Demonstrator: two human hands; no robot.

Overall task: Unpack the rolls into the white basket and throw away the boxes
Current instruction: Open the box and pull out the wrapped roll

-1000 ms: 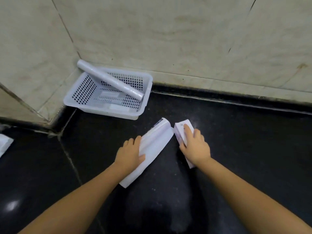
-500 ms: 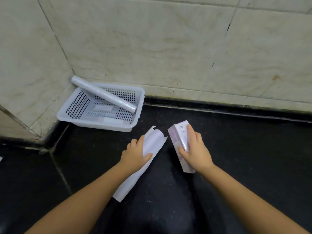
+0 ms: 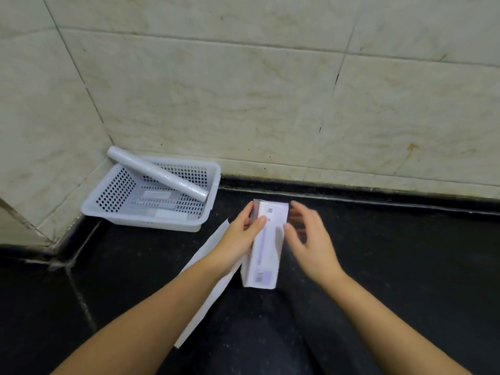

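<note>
A long white and lilac box [image 3: 266, 244] is held up over the black floor in the middle. My left hand [image 3: 240, 234] grips its left side near the far end. My right hand [image 3: 308, 234] hovers just right of the box with fingers spread, blurred, apparently not gripping it. A flattened white box [image 3: 208, 282] lies on the floor under my left forearm. The white basket [image 3: 113, 215] stands in the corner at the left. One clear-wrapped roll [image 3: 159, 174] leans across it, its far end over the rim.
Beige tiled walls meet in a corner behind the basket. A black floor [image 3: 378, 266] stretches to the right and toward me. A paper label lies on the basket's bottom.
The lilac box passed from my right hand to my left hand and was lifted. My left hand let go of the flattened white box, which now lies on the floor. My right hand opened.
</note>
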